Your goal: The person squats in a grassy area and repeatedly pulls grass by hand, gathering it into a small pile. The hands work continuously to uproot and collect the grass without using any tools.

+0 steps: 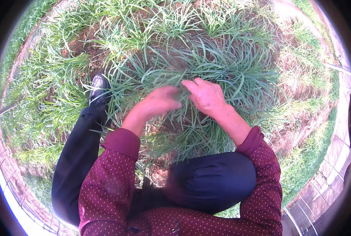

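Long, narrow green leaves of chive-like plants (237, 66) spread in a dense clump in front of me. My left hand (160, 100) reaches in over the leaves from the left. It is blurred, with thumb and fingers apart and no thing visible between them. Close beside it, my right hand (208, 96) bends over the same clump, its index finger stretched towards the left hand. Leaves pass under and around its fingertips; whether it grips any is hidden. Loose-looking leaves (178, 113) hang below the gap between both hands.
My dark shoe (98, 87) stands among plants at the left. My bent knee (214, 180) lies low, near the clump's front. More rows of plants (45, 76) grow around, with bare soil (296, 129) between rows at the right. Thin metal rods (299, 218) show at the lower right rim.
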`<state>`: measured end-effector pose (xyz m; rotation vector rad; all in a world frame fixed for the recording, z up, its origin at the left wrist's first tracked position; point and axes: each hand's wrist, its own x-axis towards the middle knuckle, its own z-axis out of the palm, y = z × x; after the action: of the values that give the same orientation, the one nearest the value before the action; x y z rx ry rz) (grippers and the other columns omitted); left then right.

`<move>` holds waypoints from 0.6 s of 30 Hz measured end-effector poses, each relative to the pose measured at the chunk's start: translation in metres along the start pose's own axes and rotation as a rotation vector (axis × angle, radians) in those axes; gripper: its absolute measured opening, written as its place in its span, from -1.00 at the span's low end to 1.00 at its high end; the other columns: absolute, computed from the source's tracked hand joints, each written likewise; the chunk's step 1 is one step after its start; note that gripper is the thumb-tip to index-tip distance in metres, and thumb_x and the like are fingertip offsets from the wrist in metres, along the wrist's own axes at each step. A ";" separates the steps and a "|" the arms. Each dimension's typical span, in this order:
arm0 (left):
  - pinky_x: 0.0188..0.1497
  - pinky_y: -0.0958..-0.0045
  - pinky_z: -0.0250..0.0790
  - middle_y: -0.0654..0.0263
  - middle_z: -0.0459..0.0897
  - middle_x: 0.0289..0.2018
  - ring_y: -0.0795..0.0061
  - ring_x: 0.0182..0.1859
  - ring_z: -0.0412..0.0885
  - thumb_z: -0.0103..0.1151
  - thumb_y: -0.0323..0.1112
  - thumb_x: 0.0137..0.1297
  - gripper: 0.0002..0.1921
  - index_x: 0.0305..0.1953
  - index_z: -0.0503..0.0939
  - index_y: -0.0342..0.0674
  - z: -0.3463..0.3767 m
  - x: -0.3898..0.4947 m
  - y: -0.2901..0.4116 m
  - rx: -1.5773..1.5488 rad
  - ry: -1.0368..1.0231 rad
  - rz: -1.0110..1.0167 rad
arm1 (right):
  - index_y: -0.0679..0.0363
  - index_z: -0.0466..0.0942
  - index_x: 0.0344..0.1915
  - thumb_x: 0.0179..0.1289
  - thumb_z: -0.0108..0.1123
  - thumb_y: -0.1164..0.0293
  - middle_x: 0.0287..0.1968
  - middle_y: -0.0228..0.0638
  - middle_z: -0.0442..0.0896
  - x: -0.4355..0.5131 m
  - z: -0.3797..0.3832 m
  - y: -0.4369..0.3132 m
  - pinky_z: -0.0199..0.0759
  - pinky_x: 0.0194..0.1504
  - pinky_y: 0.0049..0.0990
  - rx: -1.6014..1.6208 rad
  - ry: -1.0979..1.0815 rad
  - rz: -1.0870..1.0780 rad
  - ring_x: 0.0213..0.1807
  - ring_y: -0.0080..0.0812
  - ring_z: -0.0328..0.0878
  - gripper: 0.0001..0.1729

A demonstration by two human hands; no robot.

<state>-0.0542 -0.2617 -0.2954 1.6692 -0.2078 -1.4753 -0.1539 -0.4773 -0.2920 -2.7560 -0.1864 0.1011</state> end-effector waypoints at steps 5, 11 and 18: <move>0.04 0.13 0.62 -0.13 0.64 0.33 0.11 0.16 0.73 0.57 -0.08 0.21 -0.11 0.45 0.44 -0.50 0.008 0.019 -0.003 0.100 0.027 0.061 | -0.02 0.63 0.07 0.28 0.39 0.33 -0.22 -0.25 0.66 0.001 -0.002 0.000 0.68 -0.18 -0.09 0.005 -0.061 0.022 -0.14 -0.07 0.78 -0.65; 0.09 0.22 0.60 0.03 0.85 -0.03 0.27 0.00 0.80 0.54 -0.12 0.30 -0.52 0.14 0.78 -0.28 0.025 0.043 -0.016 0.302 0.154 0.206 | 0.04 0.61 -0.10 0.20 0.44 0.37 -0.24 -0.26 0.65 0.001 0.002 -0.002 0.67 -0.18 -0.08 0.018 -0.055 0.016 -0.15 -0.05 0.77 -0.73; -0.06 0.08 0.58 -0.02 0.76 -0.20 -0.08 -0.16 0.73 0.43 -0.22 0.32 -0.77 -0.16 0.76 -0.26 0.034 0.039 -0.021 0.467 0.329 0.357 | 0.06 0.60 -0.23 0.26 0.35 0.36 -0.30 -0.28 0.62 0.001 0.009 0.003 0.66 -0.22 -0.08 0.025 -0.022 -0.008 -0.20 -0.06 0.75 -0.88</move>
<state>-0.0815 -0.2897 -0.3349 2.0846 -0.6694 -0.9105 -0.1536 -0.4769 -0.3018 -2.7296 -0.2007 0.1303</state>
